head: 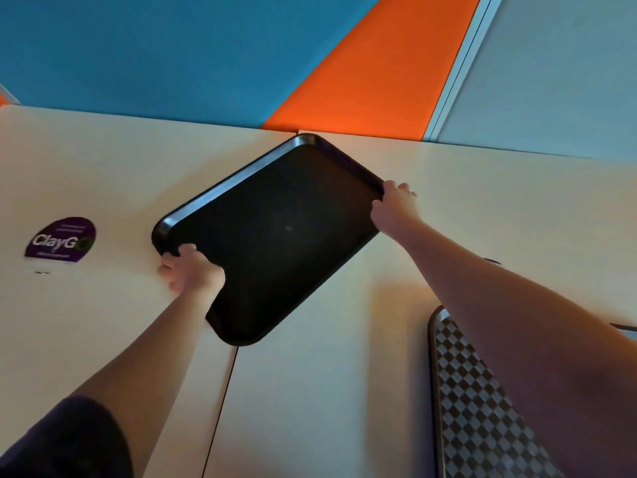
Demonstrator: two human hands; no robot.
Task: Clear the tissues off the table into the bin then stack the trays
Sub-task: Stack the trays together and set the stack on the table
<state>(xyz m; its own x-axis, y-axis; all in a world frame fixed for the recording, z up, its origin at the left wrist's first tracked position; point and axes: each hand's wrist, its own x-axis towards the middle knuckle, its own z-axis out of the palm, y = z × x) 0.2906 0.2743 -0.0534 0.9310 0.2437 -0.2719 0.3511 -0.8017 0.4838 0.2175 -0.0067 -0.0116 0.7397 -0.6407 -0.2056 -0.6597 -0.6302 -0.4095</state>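
Note:
A plain black tray (272,236) lies diagonally across the middle of the cream table (327,391). My left hand (193,272) grips its near-left rim, thumb on top. On the far-right corner my right hand (396,205) is closed over the rim. A second tray with a black-and-white checkered surface (475,401) lies at the lower right, partly hidden under my right forearm. No tissues and no bin are in view.
A purple round sticker (62,240) is stuck on the tabletop at the left. A seam (220,405) runs between two tabletops toward me. A blue and orange padded wall (362,74) stands right behind the table's far edge.

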